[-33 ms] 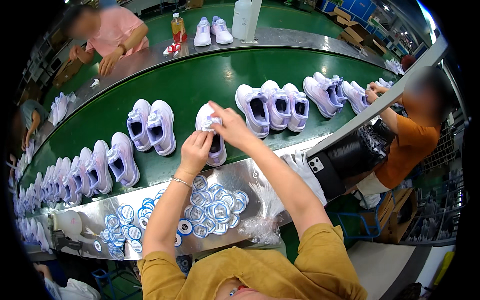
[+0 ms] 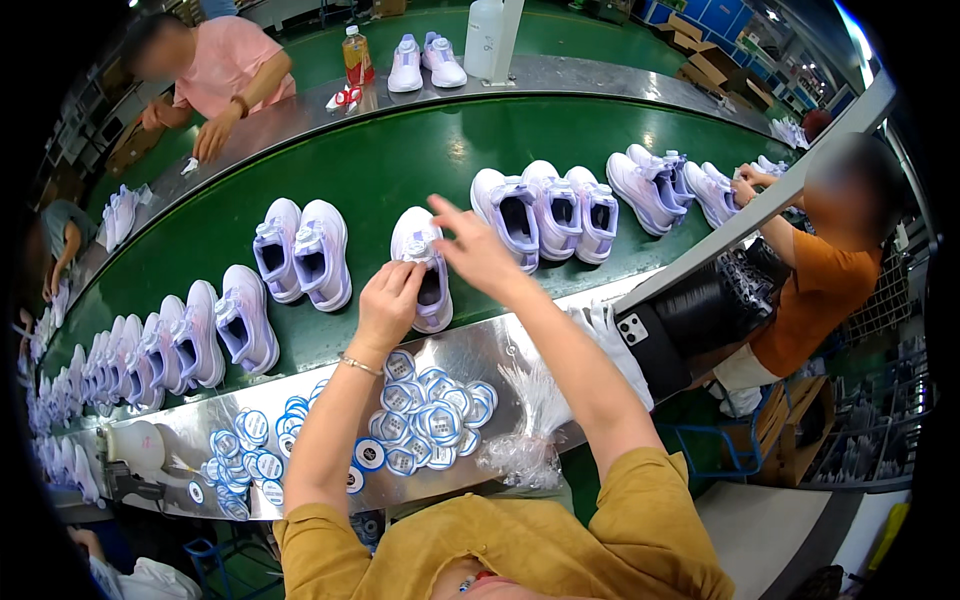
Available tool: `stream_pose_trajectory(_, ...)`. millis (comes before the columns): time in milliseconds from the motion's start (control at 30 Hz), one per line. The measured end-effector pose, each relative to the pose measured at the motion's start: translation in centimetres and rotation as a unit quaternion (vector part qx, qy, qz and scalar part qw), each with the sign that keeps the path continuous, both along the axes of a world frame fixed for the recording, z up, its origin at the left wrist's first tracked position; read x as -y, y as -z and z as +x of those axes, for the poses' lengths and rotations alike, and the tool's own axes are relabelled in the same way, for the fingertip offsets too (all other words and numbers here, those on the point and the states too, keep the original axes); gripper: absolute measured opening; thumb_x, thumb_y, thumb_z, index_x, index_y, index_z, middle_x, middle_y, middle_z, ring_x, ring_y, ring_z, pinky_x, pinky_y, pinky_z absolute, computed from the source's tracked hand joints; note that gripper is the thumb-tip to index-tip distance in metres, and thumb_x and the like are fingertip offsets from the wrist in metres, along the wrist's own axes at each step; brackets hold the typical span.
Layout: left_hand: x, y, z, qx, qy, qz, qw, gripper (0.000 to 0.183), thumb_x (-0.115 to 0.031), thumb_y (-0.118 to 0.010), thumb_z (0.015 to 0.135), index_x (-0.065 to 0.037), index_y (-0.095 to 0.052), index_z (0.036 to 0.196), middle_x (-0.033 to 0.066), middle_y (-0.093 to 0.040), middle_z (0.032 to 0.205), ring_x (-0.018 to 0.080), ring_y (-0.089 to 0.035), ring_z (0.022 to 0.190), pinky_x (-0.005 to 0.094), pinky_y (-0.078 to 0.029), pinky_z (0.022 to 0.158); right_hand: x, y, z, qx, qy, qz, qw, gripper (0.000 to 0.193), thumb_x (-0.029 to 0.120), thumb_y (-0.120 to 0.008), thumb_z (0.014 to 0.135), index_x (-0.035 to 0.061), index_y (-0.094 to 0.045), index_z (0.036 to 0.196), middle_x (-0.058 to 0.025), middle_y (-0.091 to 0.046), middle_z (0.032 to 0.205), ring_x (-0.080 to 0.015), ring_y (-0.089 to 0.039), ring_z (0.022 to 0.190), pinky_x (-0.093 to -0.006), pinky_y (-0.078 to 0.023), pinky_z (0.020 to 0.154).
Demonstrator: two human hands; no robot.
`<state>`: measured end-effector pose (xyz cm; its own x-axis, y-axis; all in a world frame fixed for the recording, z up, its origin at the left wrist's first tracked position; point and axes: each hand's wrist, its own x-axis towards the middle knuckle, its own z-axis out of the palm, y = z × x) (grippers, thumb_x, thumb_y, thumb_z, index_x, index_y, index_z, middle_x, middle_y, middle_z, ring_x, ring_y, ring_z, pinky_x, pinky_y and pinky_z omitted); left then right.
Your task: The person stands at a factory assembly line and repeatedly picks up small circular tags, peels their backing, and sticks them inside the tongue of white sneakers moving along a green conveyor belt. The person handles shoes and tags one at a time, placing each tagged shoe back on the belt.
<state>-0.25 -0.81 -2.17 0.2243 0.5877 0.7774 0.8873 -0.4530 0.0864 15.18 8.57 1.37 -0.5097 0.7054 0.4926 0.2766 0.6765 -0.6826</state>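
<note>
A white and lavender sneaker (image 2: 433, 307) stands on the green conveyor belt in front of me, toe pointing away. At the left side of its tongue, my left hand (image 2: 388, 305) has its fingertips pinched together; whatever is between them is too small to make out. My right hand (image 2: 478, 252) hovers at the shoe's right side with the index finger stretched out and the fingers apart, holding nothing I can see. Below my forearms, round blue-and-white tags (image 2: 437, 421) lie heaped on the metal ledge. A bundle of thin white strings (image 2: 530, 400) sits beside them, partly in clear plastic.
More sneakers (image 2: 321, 255) line the belt (image 2: 400, 150) on both sides. A phone (image 2: 632, 328) and white gloves (image 2: 603, 345) lie right of my arm. Across stands a bottle (image 2: 357, 56). Co-workers (image 2: 235, 65) work opposite and at right, near a slanted metal post (image 2: 740, 215).
My right hand has shifted slightly right, off the shoe's tongue, uncovering the round dial there. My left hand's pinch stays nearly in place.
</note>
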Motion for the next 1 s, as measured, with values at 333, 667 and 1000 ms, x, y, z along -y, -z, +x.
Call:
stream_pose_trajectory(333, -2.4, -3.0, 3.6, 0.131, -0.042, 0.003, 0.991, 0.02, 0.002, -0.061, 0.079, 0.001, -0.062, 0.1, 0.0146, -0.062, 0.093, 0.0315, -0.059, 0.087, 0.0395, -0.05, 0.076, -0.8, 4.7, 8.3, 0.252, 0.091, 0.112, 0.957, 0.007, 0.005, -0.061, 0.076, 0.0065, -0.058, 0.082, -0.0088, -0.062, 0.083, -0.0283, -0.057, 0.09, -0.0426, -0.042, 0.074)
stream_pose_trajectory(667, -7.3, 1.1, 8.5, 0.312, -0.121, -0.319, 0.887, 0.047, 0.006, -0.052, 0.073, 0.008, -0.044, 0.119, 0.0299, -0.056, 0.098, 0.0437, -0.055, 0.096, 0.0481, -0.045, 0.082, -2.7, 6.1, 5.9, -0.047, 0.135, -0.065, 0.988, 0.036, 0.007, -0.063, 0.076, 0.0, -0.056, 0.11, -0.0196, -0.063, 0.094, -0.0366, -0.06, 0.082, -0.0408, -0.048, 0.073)
stream_pose_trajectory(1000, -8.1, 2.4, 7.6, 0.254, -0.107, -0.232, 0.933, 0.017, 0.0, -0.054, 0.072, 0.003, -0.059, 0.087, 0.0214, -0.057, 0.094, 0.0387, -0.057, 0.09, 0.0457, -0.048, 0.077, -4.9, 6.6, 6.6, 0.058, 0.067, 0.03, 0.996, 0.022, -0.003, -0.049, 0.085, -0.0079, -0.057, 0.105, -0.0214, -0.059, 0.115, -0.0339, -0.059, 0.102, -0.0337, -0.047, 0.089)
